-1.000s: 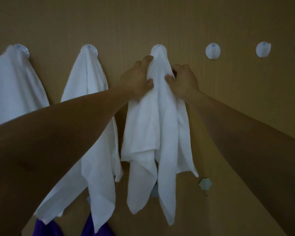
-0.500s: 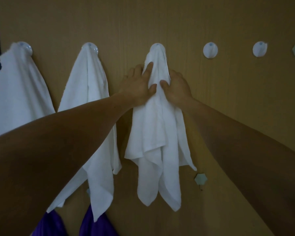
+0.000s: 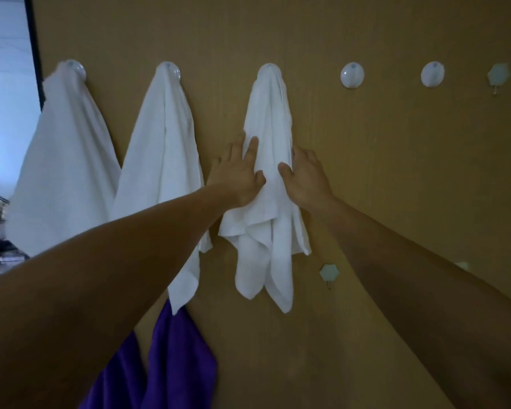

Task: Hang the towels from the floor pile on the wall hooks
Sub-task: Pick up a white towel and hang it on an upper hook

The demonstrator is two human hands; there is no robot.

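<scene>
Lower on the towel [image 3: 270, 119] than a second ago: left hand [image 3: 239, 172] and right hand [image 3: 306, 179], fingers loose, smoothing; third hook apparently done.

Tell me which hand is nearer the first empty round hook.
Right. The right hand rests on the third towel, below-left of that hook; the left hand lies farther left across the towel.

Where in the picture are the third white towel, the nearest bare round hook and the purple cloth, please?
third white towel [image 3: 270, 119]: head view, upper folds below its hook.
nearest bare round hook [image 3: 352, 75]: head view, centre of its white disc.
purple cloth [image 3: 177, 358]: head view, middle of the hanging fabric.
</scene>
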